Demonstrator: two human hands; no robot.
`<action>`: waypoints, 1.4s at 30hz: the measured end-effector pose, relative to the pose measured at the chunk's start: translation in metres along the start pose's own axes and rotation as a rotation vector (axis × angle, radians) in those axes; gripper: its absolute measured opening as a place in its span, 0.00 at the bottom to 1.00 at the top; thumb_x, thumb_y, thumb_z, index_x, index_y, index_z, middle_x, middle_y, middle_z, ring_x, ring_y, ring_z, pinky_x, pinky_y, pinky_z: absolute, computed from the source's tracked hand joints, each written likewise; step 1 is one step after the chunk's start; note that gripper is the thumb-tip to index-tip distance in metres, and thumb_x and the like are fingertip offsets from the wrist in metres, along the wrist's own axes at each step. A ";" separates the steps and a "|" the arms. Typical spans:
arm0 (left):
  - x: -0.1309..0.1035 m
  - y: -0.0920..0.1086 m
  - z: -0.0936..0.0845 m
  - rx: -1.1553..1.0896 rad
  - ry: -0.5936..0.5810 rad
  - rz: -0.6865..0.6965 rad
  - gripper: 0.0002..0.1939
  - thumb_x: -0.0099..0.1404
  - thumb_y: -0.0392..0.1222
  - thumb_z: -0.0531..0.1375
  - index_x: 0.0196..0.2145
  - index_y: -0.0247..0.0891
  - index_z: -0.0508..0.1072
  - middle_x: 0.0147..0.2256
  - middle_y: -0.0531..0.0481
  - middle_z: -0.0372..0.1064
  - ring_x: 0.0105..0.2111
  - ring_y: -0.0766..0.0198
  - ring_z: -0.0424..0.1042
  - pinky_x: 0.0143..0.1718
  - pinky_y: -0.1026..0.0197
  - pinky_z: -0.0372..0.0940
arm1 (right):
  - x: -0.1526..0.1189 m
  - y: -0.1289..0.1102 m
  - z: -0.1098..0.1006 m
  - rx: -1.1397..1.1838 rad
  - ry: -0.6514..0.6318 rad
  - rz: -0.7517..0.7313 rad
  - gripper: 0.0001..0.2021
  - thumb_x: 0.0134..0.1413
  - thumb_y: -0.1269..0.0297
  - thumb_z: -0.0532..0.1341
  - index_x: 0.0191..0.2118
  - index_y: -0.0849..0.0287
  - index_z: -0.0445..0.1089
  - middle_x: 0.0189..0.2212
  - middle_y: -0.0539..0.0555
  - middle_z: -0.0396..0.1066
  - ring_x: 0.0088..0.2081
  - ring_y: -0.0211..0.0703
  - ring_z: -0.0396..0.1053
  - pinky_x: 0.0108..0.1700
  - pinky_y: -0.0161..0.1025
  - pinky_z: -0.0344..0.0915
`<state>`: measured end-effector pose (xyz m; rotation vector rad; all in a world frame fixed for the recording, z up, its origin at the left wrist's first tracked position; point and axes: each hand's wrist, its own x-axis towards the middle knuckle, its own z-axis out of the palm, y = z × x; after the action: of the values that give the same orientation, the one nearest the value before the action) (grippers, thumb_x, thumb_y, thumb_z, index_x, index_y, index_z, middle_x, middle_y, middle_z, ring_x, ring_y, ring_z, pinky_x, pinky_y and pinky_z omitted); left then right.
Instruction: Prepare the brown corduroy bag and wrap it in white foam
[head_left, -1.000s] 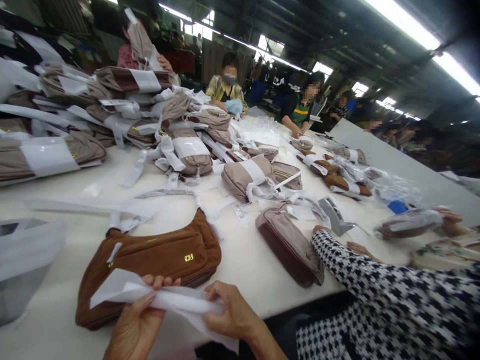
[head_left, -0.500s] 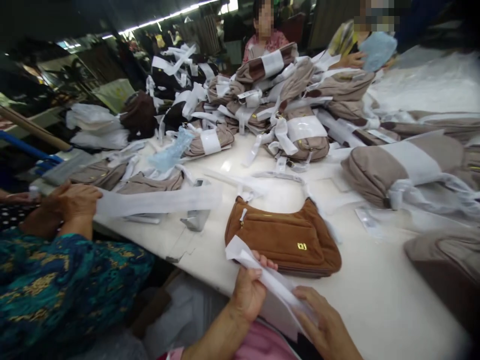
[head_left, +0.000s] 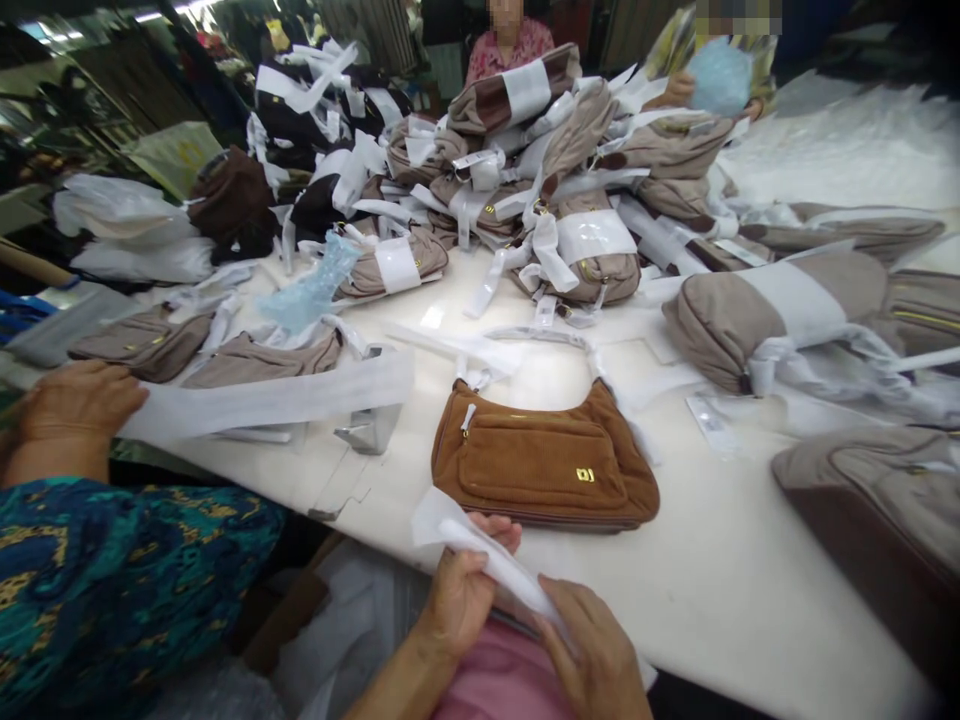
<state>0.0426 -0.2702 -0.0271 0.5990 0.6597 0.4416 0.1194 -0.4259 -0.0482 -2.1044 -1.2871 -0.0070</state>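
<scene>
Between my two hands runs a folded strip of white wrapping paper [head_left: 504, 565], just over the table's front edge. My left hand [head_left: 461, 590] grips its upper part, thumb on top and fingers beneath. Lower down, my right hand [head_left: 589, 640] has its fingers closed around the other end. Beyond them a brown corduroy shoulder bag [head_left: 544, 455] lies on the white table [head_left: 720, 560], with a gold emblem on its front pocket. Its strap, covered in white wrapping, loops away at the back. Neither hand touches the bag.
A heap of taupe bags [head_left: 585, 240] with white paper bands fills the back. On the left, a co-worker's hand [head_left: 82, 405] holds a long white strip [head_left: 277, 395] near a metal holder [head_left: 371, 410]. More taupe bags [head_left: 780, 310] lie at the right. Two people are behind the heap.
The view has shifted, so the bags sit a little further left and higher. My right hand has closed more around the paper, which looks more tightly folded.
</scene>
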 end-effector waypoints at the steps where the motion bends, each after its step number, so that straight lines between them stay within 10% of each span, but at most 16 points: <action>1: -0.008 0.000 -0.009 0.205 0.048 -0.009 0.09 0.54 0.39 0.57 0.35 0.39 0.68 0.33 0.49 0.68 0.36 0.58 0.68 0.45 0.52 0.62 | -0.004 0.005 0.001 -0.045 0.024 -0.011 0.14 0.56 0.66 0.54 0.48 0.62 0.62 0.35 0.58 0.69 0.35 0.43 0.67 0.35 0.39 0.66; 4: -0.031 0.003 -0.029 0.994 0.066 0.278 0.11 0.55 0.44 0.60 0.36 0.37 0.69 0.28 0.49 0.68 0.28 0.60 0.68 0.33 0.57 0.65 | -0.011 0.024 0.000 -0.179 0.063 -0.037 0.14 0.56 0.67 0.53 0.48 0.64 0.63 0.35 0.60 0.68 0.33 0.43 0.65 0.34 0.41 0.63; 7: -0.035 0.007 -0.025 1.592 -0.193 0.853 0.22 0.51 0.41 0.64 0.44 0.38 0.67 0.40 0.42 0.69 0.43 0.51 0.67 0.47 0.46 0.60 | -0.006 0.040 0.002 -0.196 0.028 -0.112 0.13 0.56 0.69 0.54 0.47 0.62 0.64 0.35 0.59 0.68 0.34 0.43 0.64 0.35 0.41 0.61; 9: -0.023 0.006 -0.012 1.804 -0.298 0.969 0.26 0.53 0.37 0.62 0.51 0.37 0.63 0.50 0.37 0.62 0.54 0.45 0.57 0.55 0.36 0.44 | 0.000 0.047 0.005 -0.187 0.006 -0.167 0.13 0.56 0.70 0.54 0.47 0.61 0.65 0.35 0.58 0.67 0.35 0.42 0.63 0.35 0.40 0.59; 12: 0.008 0.000 0.001 1.783 -0.371 0.947 0.19 0.56 0.33 0.60 0.46 0.43 0.68 0.53 0.41 0.61 0.56 0.48 0.55 0.56 0.33 0.33 | 0.008 0.058 0.014 -0.222 -0.008 -0.211 0.14 0.56 0.72 0.52 0.48 0.59 0.65 0.34 0.57 0.66 0.35 0.42 0.62 0.36 0.40 0.59; 25: 0.060 -0.015 -0.017 1.424 -0.323 0.792 0.09 0.54 0.32 0.60 0.27 0.48 0.72 0.42 0.51 0.71 0.45 0.52 0.66 0.51 0.49 0.41 | -0.008 0.063 0.022 -0.179 0.208 -0.060 0.14 0.51 0.71 0.59 0.44 0.52 0.68 0.36 0.53 0.71 0.40 0.44 0.66 0.47 0.48 0.56; 33: 0.068 -0.016 -0.009 1.485 -0.338 0.743 0.15 0.56 0.34 0.58 0.41 0.48 0.71 0.38 0.46 0.71 0.40 0.54 0.65 0.48 0.51 0.43 | -0.018 0.045 0.027 1.102 0.105 1.230 0.21 0.44 0.51 0.62 0.40 0.61 0.66 0.31 0.55 0.73 0.28 0.43 0.71 0.25 0.36 0.68; 42: 0.074 -0.027 -0.004 1.388 -0.344 0.583 0.08 0.55 0.33 0.55 0.28 0.43 0.72 0.25 0.48 0.63 0.33 0.56 0.60 0.53 0.46 0.40 | 0.006 0.042 0.057 1.624 0.207 1.337 0.13 0.36 0.63 0.68 0.29 0.64 0.66 0.34 0.60 0.73 0.39 0.50 0.72 0.42 0.42 0.70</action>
<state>0.0975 -0.2478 -0.0791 2.1664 0.3647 0.3477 0.1377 -0.4028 -0.1125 -0.9745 0.4994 0.9673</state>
